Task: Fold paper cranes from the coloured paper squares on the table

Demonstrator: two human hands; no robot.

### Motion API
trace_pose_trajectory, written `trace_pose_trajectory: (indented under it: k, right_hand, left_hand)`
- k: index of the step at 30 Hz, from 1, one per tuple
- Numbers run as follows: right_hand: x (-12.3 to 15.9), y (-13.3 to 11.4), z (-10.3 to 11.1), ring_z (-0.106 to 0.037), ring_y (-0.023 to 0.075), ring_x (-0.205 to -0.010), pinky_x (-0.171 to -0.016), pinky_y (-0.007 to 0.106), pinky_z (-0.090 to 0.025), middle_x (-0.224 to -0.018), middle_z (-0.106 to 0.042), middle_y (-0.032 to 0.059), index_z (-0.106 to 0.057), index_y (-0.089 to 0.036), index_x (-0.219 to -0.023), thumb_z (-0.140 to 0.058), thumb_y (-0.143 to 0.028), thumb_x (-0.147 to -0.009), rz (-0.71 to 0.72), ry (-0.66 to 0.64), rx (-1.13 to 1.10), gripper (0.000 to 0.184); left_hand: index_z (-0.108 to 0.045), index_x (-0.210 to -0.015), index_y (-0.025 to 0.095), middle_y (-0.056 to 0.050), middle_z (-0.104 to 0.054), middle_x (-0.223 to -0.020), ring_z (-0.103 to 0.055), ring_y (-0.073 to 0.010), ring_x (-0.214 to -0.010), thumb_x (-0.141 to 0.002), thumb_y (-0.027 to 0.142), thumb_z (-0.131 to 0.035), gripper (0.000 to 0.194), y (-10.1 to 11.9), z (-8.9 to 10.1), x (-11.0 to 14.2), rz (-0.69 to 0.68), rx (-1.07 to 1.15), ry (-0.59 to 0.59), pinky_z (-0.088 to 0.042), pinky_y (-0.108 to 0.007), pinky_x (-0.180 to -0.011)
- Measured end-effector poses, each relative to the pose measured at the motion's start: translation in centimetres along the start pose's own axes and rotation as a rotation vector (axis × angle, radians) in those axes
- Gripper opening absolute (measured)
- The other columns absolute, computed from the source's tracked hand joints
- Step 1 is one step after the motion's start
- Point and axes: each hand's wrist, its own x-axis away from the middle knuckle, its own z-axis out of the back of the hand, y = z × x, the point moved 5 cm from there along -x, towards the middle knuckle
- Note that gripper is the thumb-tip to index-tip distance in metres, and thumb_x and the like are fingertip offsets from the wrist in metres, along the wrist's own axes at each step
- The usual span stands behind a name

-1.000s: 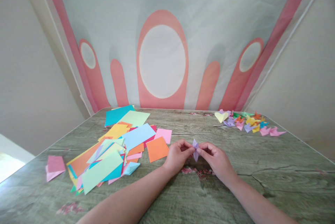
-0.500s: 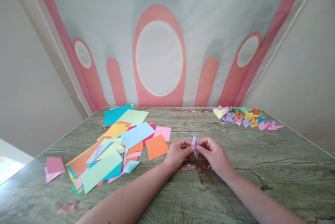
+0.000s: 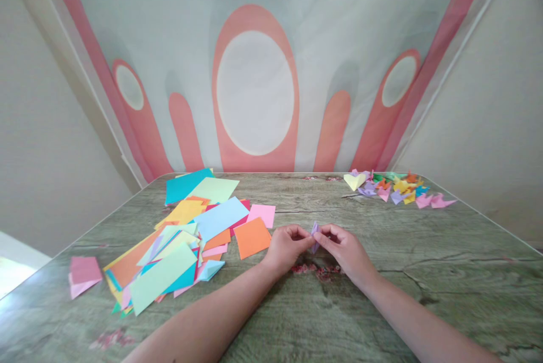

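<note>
A small folded purple paper piece (image 3: 314,231) is pinched between both hands at the middle of the table. My left hand (image 3: 287,248) grips its left side with thumb and fingers closed. My right hand (image 3: 344,248) pinches its right side the same way. Most of the paper is hidden between the fingertips; only its upper tip and a bit of the lower edge show. Both forearms rest low over the grey wood-grain table (image 3: 424,250).
A spread of coloured paper sheets (image 3: 186,238) covers the left of the table, with an orange square (image 3: 251,237) nearest my left hand. A pink folded sheet (image 3: 83,272) lies at the far left. Several folded paper figures (image 3: 396,189) sit at the back right. A banner hangs behind.
The purple paper has been pressed smaller between the fingertips, with less of its tip showing. Both hands stay together at the table's middle; the view has tilted slightly.
</note>
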Motion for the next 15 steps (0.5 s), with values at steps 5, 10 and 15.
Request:
trace_pose_trajectory:
  k: [5,10,15]
  right_hand:
    - [0.0,0.3,0.0,-0.061,0.0186,-0.074,-0.068,0.027,-0.047,-0.078,-0.068,0.0019,-0.067,-0.018,-0.082,-0.067,-0.044,-0.079,-0.018,-0.007,-0.032,0.027]
    - [-0.1,1.2,0.0,-0.061,0.0175,-0.066,-0.064,0.028,-0.047,-0.072,-0.067,0.0009,-0.064,-0.018,-0.078,-0.067,-0.045,-0.08,-0.044,0.019,-0.1,0.027]
    - [0.0,1.1,-0.3,-0.06,0.0168,-0.067,-0.064,0.028,-0.047,-0.072,-0.065,0.0002,-0.062,-0.019,-0.078,-0.066,-0.046,-0.081,-0.054,0.036,-0.151,0.027]
  left_hand:
    - [-0.064,-0.069,0.012,-0.002,-0.065,-0.065,-0.054,-0.0097,-0.056,-0.065,0.043,-0.078,0.034,-0.2,-0.4,0.1,0.007,0.005,-0.058,-0.042,-0.02,-0.055]
    - [-0.064,-0.085,0.013,-0.003,-0.069,-0.068,-0.062,-0.0132,-0.06,-0.069,0.046,-0.075,0.039,-0.2,-1.1,0.4,0.036,0.065,-0.144,-0.047,-0.023,-0.06]
    - [-0.061,-0.078,0.013,-0.006,-0.07,-0.066,-0.065,-0.0156,-0.059,-0.071,0.047,-0.074,0.037,-0.1,-1.3,0.5,0.047,0.083,-0.137,-0.048,-0.023,-0.057]
